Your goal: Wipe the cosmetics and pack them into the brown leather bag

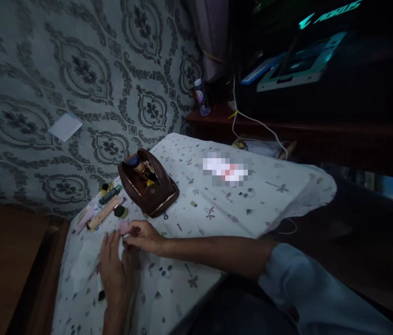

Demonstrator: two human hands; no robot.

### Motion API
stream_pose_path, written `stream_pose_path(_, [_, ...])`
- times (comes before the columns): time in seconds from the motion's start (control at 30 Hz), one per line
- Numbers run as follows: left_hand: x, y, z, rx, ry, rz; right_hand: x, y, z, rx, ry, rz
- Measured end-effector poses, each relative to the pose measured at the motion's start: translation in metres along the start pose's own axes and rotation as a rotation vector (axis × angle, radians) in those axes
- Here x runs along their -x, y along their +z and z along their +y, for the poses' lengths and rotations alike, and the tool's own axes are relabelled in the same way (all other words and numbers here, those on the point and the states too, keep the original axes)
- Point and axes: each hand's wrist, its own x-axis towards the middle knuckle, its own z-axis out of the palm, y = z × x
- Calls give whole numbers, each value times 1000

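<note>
My right hand reaches in from the right with thumb and fingers pinched together. A bit of something white shows at its fingertips, too small to name. Just beyond them is a small round pink item. My left hand rests beside it, fingers stretched out over a thin white sheet lying on the tablecloth. A white item with a black end pokes out from under that hand. Farther back stands an open brown cosmetic bag with a blue-capped bottle and other items inside.
Left of the bag lie several tubes and sticks, among them a green tube, a tan flat box and a dark round jar. A patterned white tablecloth covers the table. A wall, a shelf with a bottle and a cable surround it.
</note>
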Motion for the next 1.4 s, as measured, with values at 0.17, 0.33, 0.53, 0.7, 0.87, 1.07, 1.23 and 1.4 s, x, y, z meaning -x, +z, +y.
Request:
stream_pose_path(0.17, [-1,0,5,-78,149,-20,-3,1,-1,-23,14,43])
stream_pose_path(0.33, [-21,-23,-18,111,-326,61,-6,1,-9,-66,21,-57])
stream_pose_path(0.53, [-28,-34,-13,835,-819,-76,-2,0,-29,84,-131,-110])
stream_pose_path(0.7, [-33,-29,-11,607,-846,62,6,3,-66,359,-203,-67])
stream_pose_path(0.87, [-60,-14,-2,616,-756,193,10,-5,-107,628,-385,-80])
stream_pose_path(1.07, [-93,4,18,720,-780,145,6,-31,-133,849,-611,-198])
stream_pose_path(1.23, [-114,12,35,781,-638,75,-1,-42,-161,954,-767,-236])
stream_pose_path(1.4, [-121,10,46,759,-580,50,-20,-55,-203,919,-653,-46])
